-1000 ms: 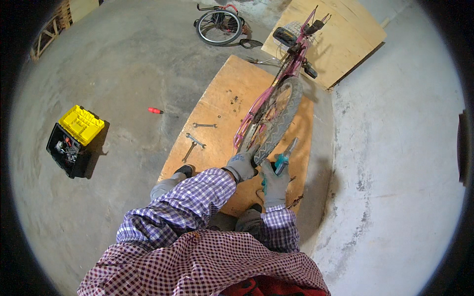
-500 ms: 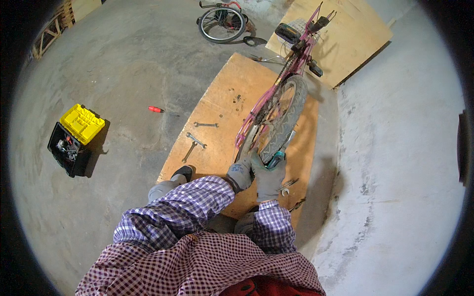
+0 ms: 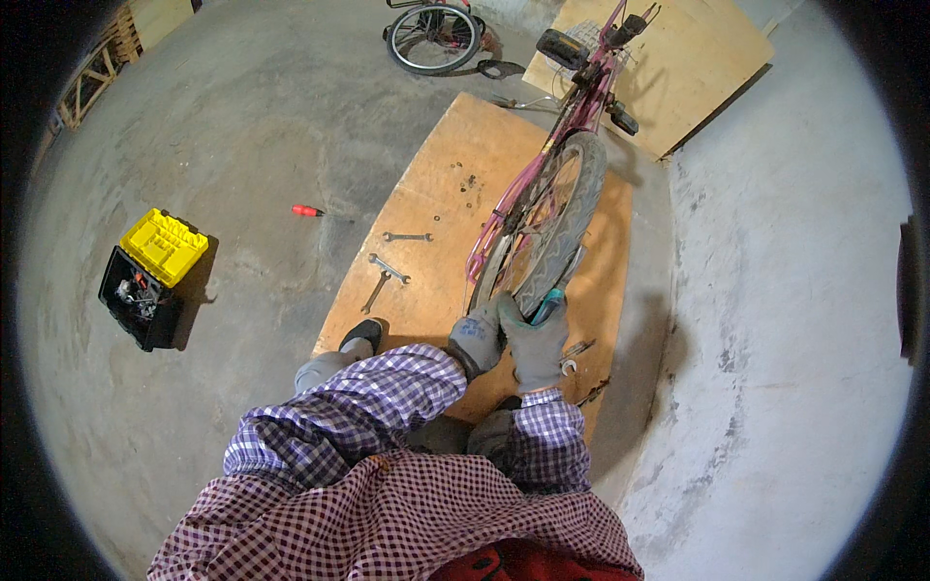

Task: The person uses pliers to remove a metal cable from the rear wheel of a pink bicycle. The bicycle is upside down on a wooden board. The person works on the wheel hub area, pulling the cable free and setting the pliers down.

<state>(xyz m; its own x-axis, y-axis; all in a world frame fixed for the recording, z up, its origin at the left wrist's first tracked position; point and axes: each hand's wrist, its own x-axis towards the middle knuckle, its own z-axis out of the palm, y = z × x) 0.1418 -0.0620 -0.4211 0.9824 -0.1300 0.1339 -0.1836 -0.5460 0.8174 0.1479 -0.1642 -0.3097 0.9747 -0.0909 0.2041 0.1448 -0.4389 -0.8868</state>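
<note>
A pink bicycle (image 3: 531, 190) lies along a wooden board, its near wheel toward me, with a dusty, worn tyre (image 3: 581, 198). My left hand (image 3: 477, 341), in a grey glove, is closed on the near end of the wheel, fingertips hidden. Right beside it, my gloved right hand (image 3: 538, 351) is closed round a tool with a teal handle (image 3: 550, 304), held against the tyre. What kind of tool it is, I cannot make out. The two hands almost touch.
The wooden board (image 3: 387, 334) carries several wrenches (image 3: 407, 237) and small loose parts. More tools (image 3: 569, 367) lie by my right wrist. On the concrete floor are a red-handled screwdriver (image 3: 307, 210) and a yellow-and-black toolbox (image 3: 160, 248). A loose wheel (image 3: 433, 40) lies far off; a wall (image 3: 775, 320) stands right.
The right hand has turned over the tool, so less of the teal handle shows. The left hand stays at the wheel. The whole view has shifted slightly.
</note>
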